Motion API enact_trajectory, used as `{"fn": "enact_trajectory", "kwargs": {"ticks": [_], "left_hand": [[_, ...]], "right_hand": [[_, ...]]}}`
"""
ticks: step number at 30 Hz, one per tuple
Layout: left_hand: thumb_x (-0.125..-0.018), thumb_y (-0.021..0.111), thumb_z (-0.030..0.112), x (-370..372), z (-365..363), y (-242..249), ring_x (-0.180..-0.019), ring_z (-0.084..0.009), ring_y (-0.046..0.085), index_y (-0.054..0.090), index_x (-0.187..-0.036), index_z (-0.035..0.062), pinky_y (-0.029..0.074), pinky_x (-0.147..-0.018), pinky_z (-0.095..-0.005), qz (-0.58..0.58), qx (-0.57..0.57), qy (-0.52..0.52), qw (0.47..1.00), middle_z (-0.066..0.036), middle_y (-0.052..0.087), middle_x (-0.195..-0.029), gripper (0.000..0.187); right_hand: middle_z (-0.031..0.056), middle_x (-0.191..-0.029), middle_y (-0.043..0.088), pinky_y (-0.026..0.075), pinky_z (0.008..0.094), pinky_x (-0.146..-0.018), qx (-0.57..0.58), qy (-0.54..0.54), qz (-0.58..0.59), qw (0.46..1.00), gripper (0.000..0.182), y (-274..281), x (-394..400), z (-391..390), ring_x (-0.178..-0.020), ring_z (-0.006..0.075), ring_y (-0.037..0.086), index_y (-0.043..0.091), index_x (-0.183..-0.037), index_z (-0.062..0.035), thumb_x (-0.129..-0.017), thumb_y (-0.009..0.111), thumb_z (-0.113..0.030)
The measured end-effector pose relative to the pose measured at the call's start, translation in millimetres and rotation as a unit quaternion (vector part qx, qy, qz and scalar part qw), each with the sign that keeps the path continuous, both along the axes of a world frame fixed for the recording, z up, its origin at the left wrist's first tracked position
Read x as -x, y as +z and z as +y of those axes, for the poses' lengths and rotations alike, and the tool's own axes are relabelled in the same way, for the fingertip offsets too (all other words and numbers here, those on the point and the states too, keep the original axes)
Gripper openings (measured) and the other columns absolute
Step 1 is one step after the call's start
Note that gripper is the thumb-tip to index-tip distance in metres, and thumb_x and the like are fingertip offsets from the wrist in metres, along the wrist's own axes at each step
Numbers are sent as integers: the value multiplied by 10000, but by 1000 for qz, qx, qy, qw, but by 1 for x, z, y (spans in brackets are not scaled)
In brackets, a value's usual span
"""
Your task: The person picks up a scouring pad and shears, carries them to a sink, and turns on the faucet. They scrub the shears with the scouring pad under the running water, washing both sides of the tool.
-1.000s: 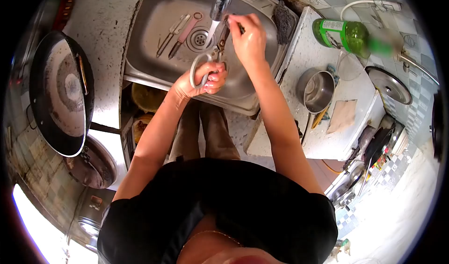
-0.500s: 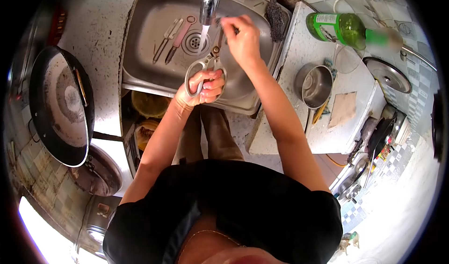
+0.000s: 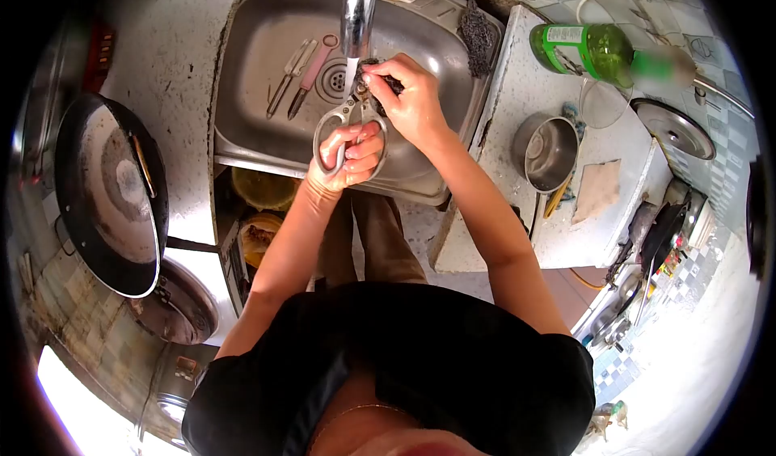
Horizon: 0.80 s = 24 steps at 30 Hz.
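My left hand (image 3: 349,161) is closed around the grey handles of a pair of scissors (image 3: 349,111), whose blades point away from me over the sink (image 3: 250,44). In my right hand (image 3: 411,100), a dark scouring pad (image 3: 392,84) is pinched against the scissors near the pivot; fingers and pad hide most of the blades. Water (image 3: 351,69) runs from the faucet (image 3: 358,15) onto the scissors. Left of the drain (image 3: 333,80) lie slim metal utensils (image 3: 289,76) and a pink-handled one (image 3: 315,72) with a ring end.
Another dark scourer (image 3: 477,40) sits on the sink's right rim. To the right are a small metal pot (image 3: 546,150), a green bottle (image 3: 586,50) and a metal lid (image 3: 672,128). On the left stands a large black pan (image 3: 105,197).
My right hand has come down and toward me, bringing the scouring pad from the blades to the pivot area. My left hand still grips the scissors, nearly in place.
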State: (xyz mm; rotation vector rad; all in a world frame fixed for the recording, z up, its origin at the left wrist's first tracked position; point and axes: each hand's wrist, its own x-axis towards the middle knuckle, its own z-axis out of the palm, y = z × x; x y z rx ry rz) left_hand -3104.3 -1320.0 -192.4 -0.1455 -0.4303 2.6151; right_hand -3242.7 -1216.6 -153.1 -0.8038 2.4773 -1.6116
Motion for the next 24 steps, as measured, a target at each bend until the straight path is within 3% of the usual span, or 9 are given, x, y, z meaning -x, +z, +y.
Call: {"fn": "enact_trajectory", "kwargs": {"ticks": [5, 7, 11, 12, 15, 19, 21, 23, 24], "left_hand": [[-953, 491, 187, 4, -2, 2, -479, -76, 316, 445, -894, 99, 243, -378, -220, -16, 28, -14, 999, 24, 346, -643, 115], [-947, 495, 181, 11, -9, -1, -481, -76, 311, 449, -898, 96, 238, -381, -222, -9, 27, 0, 1000, 24, 345, -644, 108], [-933, 506, 168, 9, -9, 5, -487, -72, 301, 458, -902, 90, 225, -397, -221, 17, 80, -27, 996, 25, 344, -648, 97], [-933, 504, 160, 12, -10, 8, -493, -67, 300, 459, -894, 93, 221, -409, -217, 21, 87, -29, 996, 27, 345, -654, 90], [-937, 495, 149, 13, -7, 6, -501, -66, 302, 462, -893, 98, 225, -416, -214, 16, 68, -30, 997, 32, 344, -662, 75], [-945, 532, 197, 2, -1, 11, -495, -76, 329, 466, -949, 95, 251, -412, -219, 29, 85, -37, 995, 19, 357, -661, 122], [-961, 545, 263, 2, -2, 5, -501, -70, 334, 477, -961, 100, 258, -421, -209, 39, 83, -24, 995, 20, 367, -666, 177], [-987, 523, 276, 2, -4, 0, -532, -66, 326, 491, -939, 101, 272, -441, -210, -4, 45, 8, 999, 28, 361, -684, 184], [-992, 520, 291, 2, -6, 0, -539, -66, 332, 494, -940, 104, 285, -444, -212, 15, 99, 7, 995, 25, 366, -686, 196]], "right_hand": [[118, -835, 674, 497, 293, -663, -47, -10, 19, 999, 100, -2, 17, -4, -731, 209, 655, 702, -908, -3, -842, 692, -77], [115, -836, 672, 504, 290, -649, -13, 101, -10, 995, 90, 1, 8, -2, -725, 211, 660, 701, -909, -2, -838, 687, -56], [114, -853, 671, 512, 283, -681, -17, 72, -11, 997, 91, 28, -1, 6, -761, 205, 665, 699, -914, -3, -827, 688, -26], [130, -834, 656, 516, 347, -660, -2, 68, 6, 998, 80, 30, 0, 6, -735, 286, 654, 704, -881, -40, -825, 692, -96], [128, -829, 654, 516, 358, -655, -82, 71, 52, 993, 55, 25, 18, 5, -733, 298, 649, 704, -867, -60, -830, 683, -95], [110, -821, 660, 511, 361, -646, -34, -131, 194, 972, 38, 14, 51, 10, -730, 310, 645, 698, -849, -63, -835, 674, -90], [100, -820, 663, 510, 353, -655, -32, -121, 138, 982, 38, 33, 23, 13, -730, 298, 645, 698, -849, -59, -831, 679, -86], [100, -803, 646, 507, 350, -654, -38, 139, -47, 989, 37, 38, -10, 12, -723, 293, 641, 699, -845, -67, -819, 684, -89], [99, -797, 635, 506, 353, -651, -78, 131, -35, 988, 42, 37, -17, 8, -722, 291, 638, 697, -844, -74, -812, 686, -99]]}}
